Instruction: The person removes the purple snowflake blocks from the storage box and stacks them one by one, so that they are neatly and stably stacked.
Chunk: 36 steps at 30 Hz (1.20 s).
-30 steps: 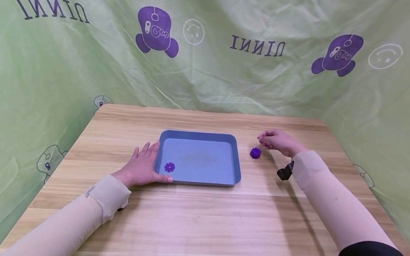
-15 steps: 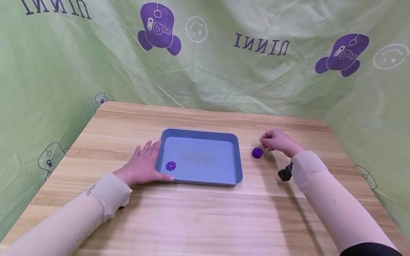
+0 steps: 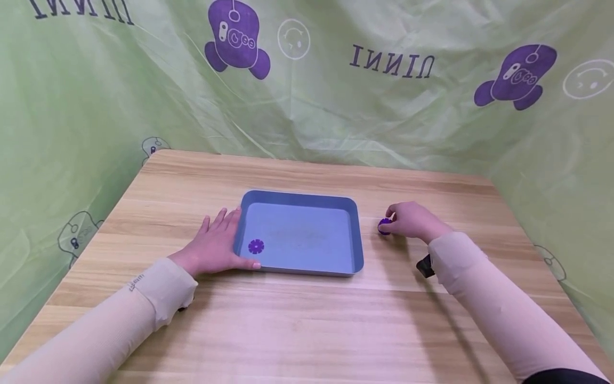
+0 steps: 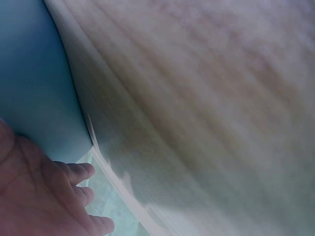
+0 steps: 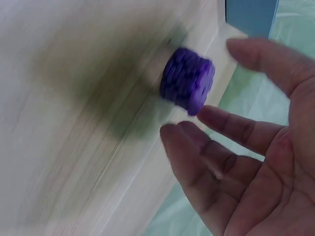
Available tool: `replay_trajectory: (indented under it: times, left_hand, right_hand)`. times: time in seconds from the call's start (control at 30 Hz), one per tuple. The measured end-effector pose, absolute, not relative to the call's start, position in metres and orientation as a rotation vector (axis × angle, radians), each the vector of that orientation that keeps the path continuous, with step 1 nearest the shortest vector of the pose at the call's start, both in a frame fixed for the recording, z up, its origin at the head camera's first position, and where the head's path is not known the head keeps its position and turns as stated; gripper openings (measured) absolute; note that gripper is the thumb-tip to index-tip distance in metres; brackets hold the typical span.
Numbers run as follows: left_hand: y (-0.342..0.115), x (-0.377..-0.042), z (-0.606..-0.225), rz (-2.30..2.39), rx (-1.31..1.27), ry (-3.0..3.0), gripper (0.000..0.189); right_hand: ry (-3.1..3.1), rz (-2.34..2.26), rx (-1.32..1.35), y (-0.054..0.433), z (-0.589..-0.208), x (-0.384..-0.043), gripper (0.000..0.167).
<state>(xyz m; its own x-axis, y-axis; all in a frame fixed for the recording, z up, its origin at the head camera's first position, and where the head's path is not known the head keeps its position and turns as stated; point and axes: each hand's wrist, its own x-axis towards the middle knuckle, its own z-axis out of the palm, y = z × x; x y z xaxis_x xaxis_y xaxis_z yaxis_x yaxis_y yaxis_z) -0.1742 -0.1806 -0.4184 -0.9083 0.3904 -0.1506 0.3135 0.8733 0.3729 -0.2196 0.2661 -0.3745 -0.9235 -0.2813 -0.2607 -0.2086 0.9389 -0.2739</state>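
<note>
A shallow blue-grey tray (image 3: 307, 210) lies mid-table, with one purple notched plastic disc (image 3: 256, 246) flat in its near-left corner. Along the tray's left side rests my left hand (image 3: 213, 248), fingers spread and thumb over the near rim; its palm (image 4: 29, 191) shows beside the tray wall (image 4: 44, 73) in the left wrist view. Right of the tray, my right hand (image 3: 413, 220) reaches over a stack of purple notched discs (image 5: 186, 81). One fingertip is right at the top of the stack, while the thumb (image 5: 268, 56) stands apart from it.
The wooden table (image 3: 297, 325) extends around the tray. A green printed cloth (image 3: 307, 106) hangs behind and at both sides of the table. A black device (image 3: 425, 265) sits under the right wrist.
My right hand has lowered toward me and to the left, from behind the disc stack to over it. The left hand stays at the tray. The head view has shifted slightly.
</note>
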Motion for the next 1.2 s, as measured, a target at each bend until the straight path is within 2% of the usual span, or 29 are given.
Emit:
replay_trajectory:
  times: [0.4, 0.9, 1.07, 1.2]
  left_hand:
    - [-0.181, -0.178, -0.419, 0.49, 0.529, 2.81, 0.149]
    - [-0.182, -0.178, -0.42, 0.493, 0.532, 2.808, 0.148]
    - [-0.181, -0.178, -0.419, 0.498, 0.528, 2.806, 0.148]
    - [-0.181, -0.177, -0.419, 0.5, 0.528, 2.808, 0.148]
  right_hand:
    - [2.819, -0.323, -0.362, 0.25, -0.377, -0.22, 0.045]
    - [2.83, -0.267, -0.453, 0.248, -0.388, -0.223, 0.012]
    - [2.822, -0.252, -0.427, 0.245, -0.388, -0.221, 0.006]
    - [2.83, -0.248, -0.441, 0.242, -0.386, -0.221, 0.013]
